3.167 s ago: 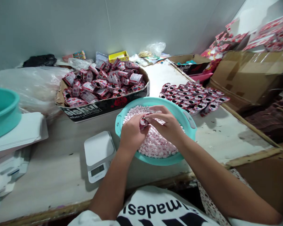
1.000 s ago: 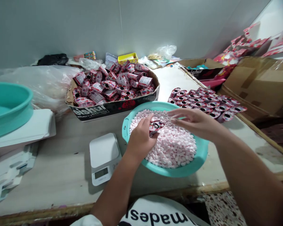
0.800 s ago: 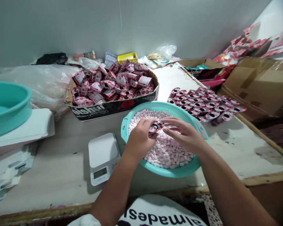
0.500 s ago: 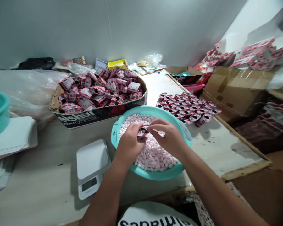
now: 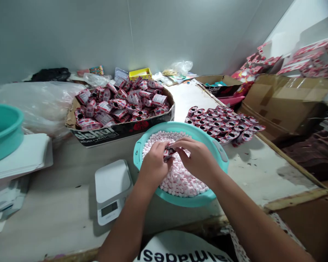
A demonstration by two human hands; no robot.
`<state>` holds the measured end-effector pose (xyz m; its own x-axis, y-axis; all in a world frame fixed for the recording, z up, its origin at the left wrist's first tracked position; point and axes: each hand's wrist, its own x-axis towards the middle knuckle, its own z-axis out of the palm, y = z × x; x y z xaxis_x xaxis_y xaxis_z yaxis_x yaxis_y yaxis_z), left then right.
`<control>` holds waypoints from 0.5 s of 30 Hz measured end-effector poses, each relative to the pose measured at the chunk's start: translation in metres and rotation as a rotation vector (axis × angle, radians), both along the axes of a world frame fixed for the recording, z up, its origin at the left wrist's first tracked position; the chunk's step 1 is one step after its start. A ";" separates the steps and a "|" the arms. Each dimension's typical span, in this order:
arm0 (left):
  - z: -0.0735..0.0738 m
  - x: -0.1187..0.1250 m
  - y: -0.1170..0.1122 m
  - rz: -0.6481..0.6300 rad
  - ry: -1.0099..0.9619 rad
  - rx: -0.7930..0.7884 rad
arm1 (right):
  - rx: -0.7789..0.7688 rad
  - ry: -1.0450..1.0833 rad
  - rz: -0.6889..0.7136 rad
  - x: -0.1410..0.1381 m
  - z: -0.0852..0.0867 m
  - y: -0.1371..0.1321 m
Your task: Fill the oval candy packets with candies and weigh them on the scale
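A teal basin [image 5: 221, 150] full of small pink and white candies [image 5: 180, 182] stands in front of me. Over it my left hand [image 5: 153, 168] is closed round a small red and white candy box [image 5: 168, 152]. My right hand [image 5: 198, 160] is closed too, with its fingertips pinched at the top of the same box. What the fingertips hold there is hidden. The box is mostly covered by both hands.
A white kitchen scale [image 5: 111, 189] sits left of the basin. Behind it a cardboard tray [image 5: 120, 129] holds several red boxes, and more lie in rows [image 5: 224, 122] to the right. Another teal basin [image 5: 2, 131], white sheets [image 5: 22, 156], and cardboard cartons [image 5: 284, 98] surround them.
A second ago my right hand was stretched out open to the right of the box. It came back and closed on the box in my left hand. The camera also shifted.
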<state>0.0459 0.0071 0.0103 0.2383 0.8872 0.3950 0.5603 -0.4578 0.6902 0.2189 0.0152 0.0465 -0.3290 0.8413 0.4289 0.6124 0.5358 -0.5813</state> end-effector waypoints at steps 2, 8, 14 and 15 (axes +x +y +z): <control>0.002 -0.001 0.000 -0.024 -0.002 0.005 | -0.020 0.023 0.021 -0.001 -0.001 -0.001; 0.002 -0.002 0.000 -0.045 0.016 0.006 | 0.045 0.149 -0.004 -0.005 -0.011 -0.004; 0.002 0.002 -0.001 0.026 -0.011 0.023 | -0.039 0.384 -0.260 0.005 -0.024 0.002; 0.002 0.002 -0.001 0.028 -0.031 0.045 | -0.101 0.432 -0.276 0.007 -0.025 0.004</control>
<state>0.0478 0.0061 0.0127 0.2002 0.8747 0.4414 0.5519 -0.4729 0.6869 0.2261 0.0193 0.0210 0.0997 0.9161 0.3883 0.4157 0.3162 -0.8528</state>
